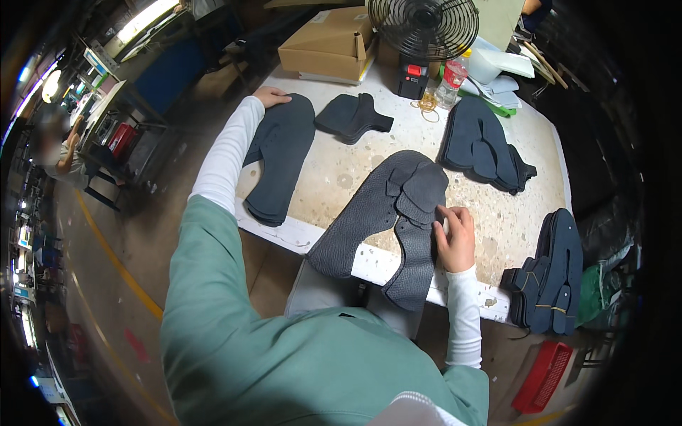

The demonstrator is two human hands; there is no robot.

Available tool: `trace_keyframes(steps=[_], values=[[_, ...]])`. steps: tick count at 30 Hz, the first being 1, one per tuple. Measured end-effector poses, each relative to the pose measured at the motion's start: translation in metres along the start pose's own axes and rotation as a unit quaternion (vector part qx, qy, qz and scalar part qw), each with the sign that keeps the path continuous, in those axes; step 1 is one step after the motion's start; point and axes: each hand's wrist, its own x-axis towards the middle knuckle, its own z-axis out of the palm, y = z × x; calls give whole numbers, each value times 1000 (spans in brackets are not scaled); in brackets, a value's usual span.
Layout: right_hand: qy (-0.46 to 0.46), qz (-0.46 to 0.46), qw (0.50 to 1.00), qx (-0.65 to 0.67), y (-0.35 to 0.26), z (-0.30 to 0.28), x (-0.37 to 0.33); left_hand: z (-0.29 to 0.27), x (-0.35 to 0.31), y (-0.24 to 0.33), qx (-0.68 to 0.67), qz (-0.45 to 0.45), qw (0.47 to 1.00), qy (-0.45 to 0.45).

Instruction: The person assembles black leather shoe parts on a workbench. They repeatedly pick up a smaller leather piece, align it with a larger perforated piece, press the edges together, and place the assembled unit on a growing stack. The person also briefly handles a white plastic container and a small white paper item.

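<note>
My left hand (271, 96) reaches to the far end of a stack of black curved shoe-upper pieces (293, 153) at the table's left. Its fingers close on the stack's edge; how many layers they pinch is hidden. In front of me lies a grained black U-shaped upper piece (355, 213), its near ends hanging over the table edge. Smaller smooth black pieces (420, 190) lie on its far right part. My right hand (457, 238) rests at that piece's right edge, fingers apart and slightly bent, the tips touching the edge.
On the table (334, 167) stand a black fan (425, 25), a cardboard box (328, 44) and a bottle (452, 82). More black pieces lie at the back (353, 117), far right (483, 145) and right edge (558, 273). A red basket (542, 376) sits on the floor. Another person (67, 153) sits far left.
</note>
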Motion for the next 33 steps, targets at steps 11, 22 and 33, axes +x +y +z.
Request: trace_keyframes(steps=[11, 22, 33], values=[[-9, -13, 1000, -15, -3, 0, -1, -10, -174, 78, 193, -37, 965, 176], [-22, -9, 999, -23, -5, 1, -2, 102, -307, 133, 220, -98, 943, 231], [-20, -11, 1000, -19, -4, 2, -7, 84, -301, 123, 203, -99, 963, 147]])
